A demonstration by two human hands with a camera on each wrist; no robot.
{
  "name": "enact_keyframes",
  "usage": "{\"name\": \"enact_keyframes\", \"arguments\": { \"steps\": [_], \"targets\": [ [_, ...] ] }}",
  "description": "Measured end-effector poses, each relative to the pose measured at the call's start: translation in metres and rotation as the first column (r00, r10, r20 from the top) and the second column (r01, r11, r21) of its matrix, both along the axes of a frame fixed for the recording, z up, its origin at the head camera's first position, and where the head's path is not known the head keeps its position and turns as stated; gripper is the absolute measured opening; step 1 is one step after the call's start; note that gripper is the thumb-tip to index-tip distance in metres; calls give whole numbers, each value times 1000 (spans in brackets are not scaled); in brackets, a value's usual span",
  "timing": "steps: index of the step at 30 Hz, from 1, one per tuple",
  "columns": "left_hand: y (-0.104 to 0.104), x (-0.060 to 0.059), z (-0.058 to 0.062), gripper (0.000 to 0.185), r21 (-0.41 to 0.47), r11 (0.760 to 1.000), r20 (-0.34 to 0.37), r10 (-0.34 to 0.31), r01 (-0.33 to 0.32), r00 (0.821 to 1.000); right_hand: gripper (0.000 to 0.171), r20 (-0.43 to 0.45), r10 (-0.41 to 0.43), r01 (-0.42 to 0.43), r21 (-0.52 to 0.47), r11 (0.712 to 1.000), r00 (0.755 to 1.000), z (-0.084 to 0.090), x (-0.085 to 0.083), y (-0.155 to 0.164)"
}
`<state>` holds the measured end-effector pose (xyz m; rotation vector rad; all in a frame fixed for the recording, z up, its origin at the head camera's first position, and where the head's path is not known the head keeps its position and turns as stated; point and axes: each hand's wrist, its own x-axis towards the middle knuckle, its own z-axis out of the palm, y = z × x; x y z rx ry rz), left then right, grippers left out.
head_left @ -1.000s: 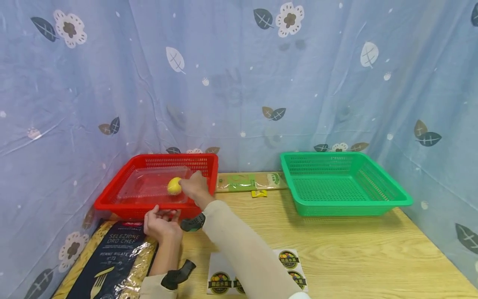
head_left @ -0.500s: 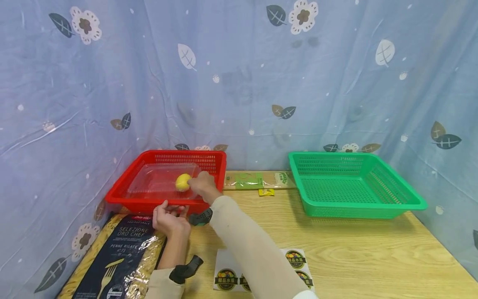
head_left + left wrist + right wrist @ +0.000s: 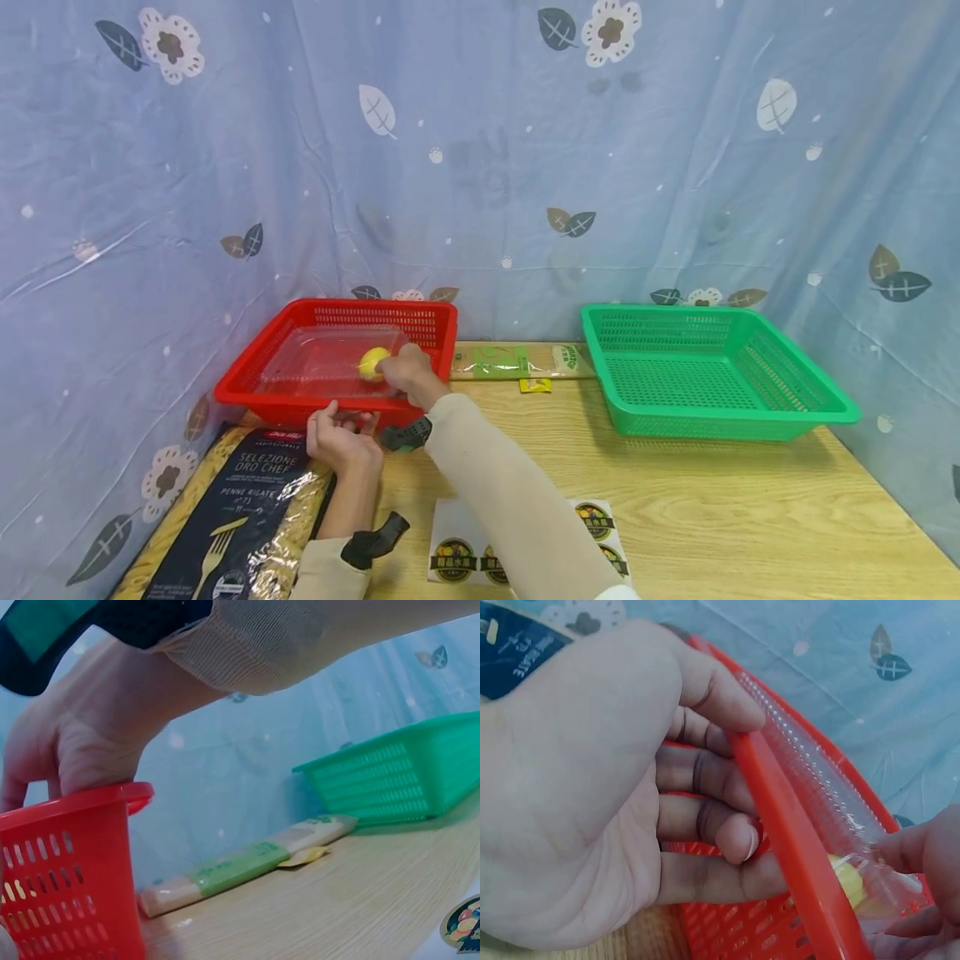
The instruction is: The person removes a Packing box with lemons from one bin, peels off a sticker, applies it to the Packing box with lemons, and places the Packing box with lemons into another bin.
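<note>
A red basket (image 3: 247, 400) stands at the left and holds a clear plastic box (image 3: 307, 362) with ridged edges. A yellow ball-shaped thing (image 3: 372, 364) shows at the box's right part, under clear plastic in the right wrist view. My left hand (image 3: 343, 440) grips the basket's front rim, thumb near the top and curled fingers against the outer wall. Reaching over that rim, my right hand (image 3: 414, 375) pinches the box's near right corner beside the yellow thing. Its fingertips (image 3: 904, 851) show at the right wrist view's edge; the basket wall hides them from the left wrist camera.
A green basket (image 3: 720, 412) stands at the right. Between the baskets lie a long noodle packet (image 3: 498, 362) and a small yellow sachet (image 3: 536, 386). A large penne bag (image 3: 247, 508) lies front left, a sticker sheet (image 3: 453, 533) under the right forearm. A patterned curtain (image 3: 480, 167) hangs behind.
The head view has shifted, so everything sits further right in it. Within the basket, the yellow thing has moved slightly right, towards my right hand. My left hand keeps its place at the rim.
</note>
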<state>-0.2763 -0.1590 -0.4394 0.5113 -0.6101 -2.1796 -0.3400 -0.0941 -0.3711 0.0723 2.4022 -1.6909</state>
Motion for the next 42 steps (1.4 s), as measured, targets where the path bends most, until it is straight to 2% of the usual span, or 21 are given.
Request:
{"name": "enact_keyframes", "arguments": {
  "steps": [4, 7, 11, 15, 19, 26, 31, 36, 42],
  "targets": [
    [-1, 0, -1, 19, -14, 1000, -15, 15, -15, 1000, 25, 3, -38, 38, -44, 998, 999, 2, 0, 0],
    [-3, 0, 0, 19, -22, 1000, -19, 16, -16, 1000, 28, 8, -62, 62, -121, 991, 998, 4, 3, -1],
    [-6, 1, 1, 18, -25, 999, -16, 25, -26, 1000, 27, -1, -62, 61, -217, 974, 998, 7, 9, -1],
    [-6, 4, 1, 19, -27, 999, -8, 25, -25, 1000, 24, -33, -74, 63, -260, 964, 997, 10, 13, 6],
    [-5, 5, 1, 20, -41, 999, -6, 29, -30, 1000, 28, -45, -74, 54, -340, 939, 996, 14, 14, 22],
    [-2, 3, 2, 22, -17, 999, -25, 36, -37, 999, 48, -43, -71, 46, -431, 901, 997, 24, 12, 65],
    [-1, 4, 4, 22, 11, 1000, -41, 26, -26, 999, 43, -39, -73, 45, -489, 871, 997, 34, 12, 89],
    [0, 3, 3, 22, 17, 1000, -43, 18, -18, 999, 37, -75, -83, 30, -534, 845, 994, 44, 15, 107],
    [2, 3, 0, 20, 11, 1000, -33, 20, -19, 999, 43, -97, -118, 45, -554, 831, 988, 56, 22, 128]
  ]
}}
